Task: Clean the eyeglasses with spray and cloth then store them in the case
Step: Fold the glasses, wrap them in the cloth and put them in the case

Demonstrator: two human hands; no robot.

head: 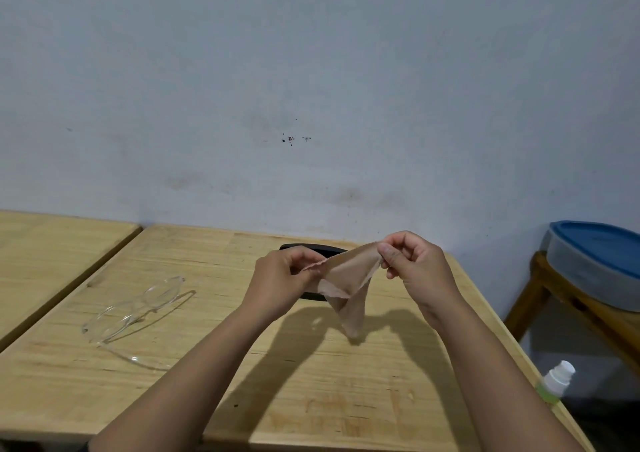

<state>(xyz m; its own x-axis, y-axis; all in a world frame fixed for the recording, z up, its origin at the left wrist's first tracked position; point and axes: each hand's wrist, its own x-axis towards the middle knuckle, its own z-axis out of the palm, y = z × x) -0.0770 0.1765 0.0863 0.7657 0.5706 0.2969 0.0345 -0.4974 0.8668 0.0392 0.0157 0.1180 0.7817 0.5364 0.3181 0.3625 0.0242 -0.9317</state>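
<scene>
Both bare hands are raised above the light wooden worktop (311, 375), holding a small beige cleaning cloth (349, 278) stretched between them. The left hand (284, 278) is pinching 1 edge of the cloth between thumb and fingertips, its grip clenched on the fabric; the right hand (412, 264) is pinching the opposite upper corner in the same way, slightly higher. The cloth is sagging between the 2 pinch points, and 1 loose corner is hanging down toward the worktop without touching it. Behind the hands, a black oblong eyeglasses case (322, 251) is lying on the worktop near the wall, mostly hidden by the left hand and the cloth; whether it is open or closed cannot be told. The clear-framed, transparent plastic eyeglasses (135, 309) are resting on the worktop well to the left of the hands, temples unfolded, with nothing touching them. A small spray bottle with a white cap and pale green contents (554, 380) is standing at the right edge of the worktop, just beyond the right forearm and apart from the other items. To the far right, a grey container with a blue lid (602, 264) is sitting on a separate wooden stool (568, 299). A 2nd wooden surface (45, 254) is adjoining the worktop on the left. A pale blue-grey wall (311, 88) is filling the upper view.
</scene>
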